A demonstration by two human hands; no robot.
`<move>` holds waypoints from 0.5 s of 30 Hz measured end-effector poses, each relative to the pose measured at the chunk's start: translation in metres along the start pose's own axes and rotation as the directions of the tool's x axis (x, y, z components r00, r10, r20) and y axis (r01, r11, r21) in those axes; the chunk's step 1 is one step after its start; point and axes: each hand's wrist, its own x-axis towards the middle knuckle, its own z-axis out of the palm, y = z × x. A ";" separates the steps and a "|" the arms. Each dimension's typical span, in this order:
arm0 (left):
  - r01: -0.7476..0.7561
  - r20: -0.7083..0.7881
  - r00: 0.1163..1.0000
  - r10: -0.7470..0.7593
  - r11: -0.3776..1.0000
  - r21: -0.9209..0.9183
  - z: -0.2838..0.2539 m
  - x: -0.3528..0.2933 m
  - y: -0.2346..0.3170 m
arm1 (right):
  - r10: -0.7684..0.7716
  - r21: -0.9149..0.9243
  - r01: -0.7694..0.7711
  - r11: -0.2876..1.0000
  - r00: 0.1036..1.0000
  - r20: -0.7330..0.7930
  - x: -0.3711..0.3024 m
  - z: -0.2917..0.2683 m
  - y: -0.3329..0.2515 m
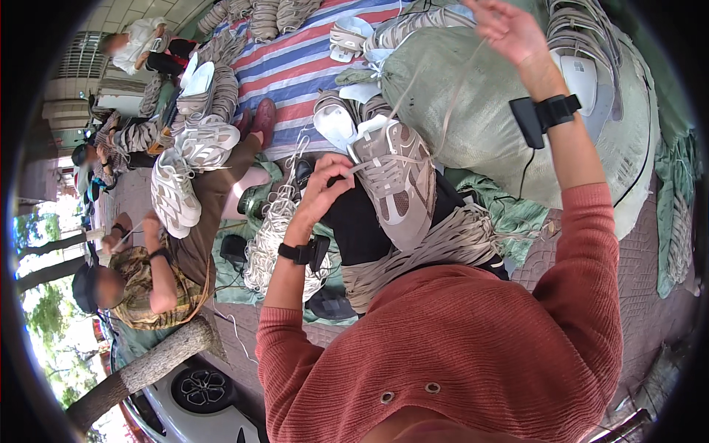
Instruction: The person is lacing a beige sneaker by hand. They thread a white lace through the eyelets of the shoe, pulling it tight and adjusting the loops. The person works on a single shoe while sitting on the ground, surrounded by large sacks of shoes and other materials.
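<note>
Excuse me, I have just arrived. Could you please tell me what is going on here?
A person is handling the lacing of a grey-and-white shoe over their lap. The left hand pinches a lace at the shoe's side. The right hand is raised, with a strand running up toward it; whether its grip is closed is unclear. Lacing already crosses the shoe's front. More laces lie across the lap. To the left, a co-worker has pale shoes nearby.

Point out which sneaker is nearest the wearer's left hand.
The taupe-and-white sneaker on the wearer's lap, its lace pinched by the left hand; two whiter sneakers lie farther left, near the co-worker in camouflage.
</note>
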 end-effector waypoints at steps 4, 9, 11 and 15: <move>0.039 -0.124 0.990 -0.071 0.970 -0.241 0.008 0.011 -0.008 | -0.343 -0.062 0.338 0.939 0.928 -0.147 -0.022 0.002 -0.074; -0.035 -0.036 0.999 0.033 0.998 -0.061 0.008 0.021 -0.005 | -0.142 -0.405 0.190 0.895 0.979 0.144 -0.047 -0.057 -0.111; -0.041 -0.030 0.999 0.042 0.998 0.048 0.008 0.008 -0.008 | -0.188 -0.642 0.056 0.765 0.972 -0.139 -0.051 -0.029 -0.040; 0.001 -0.173 0.985 -0.004 1.000 -0.017 0.024 -0.003 -0.024 | 0.122 -0.901 -0.190 0.389 0.980 -0.154 -0.047 0.016 0.086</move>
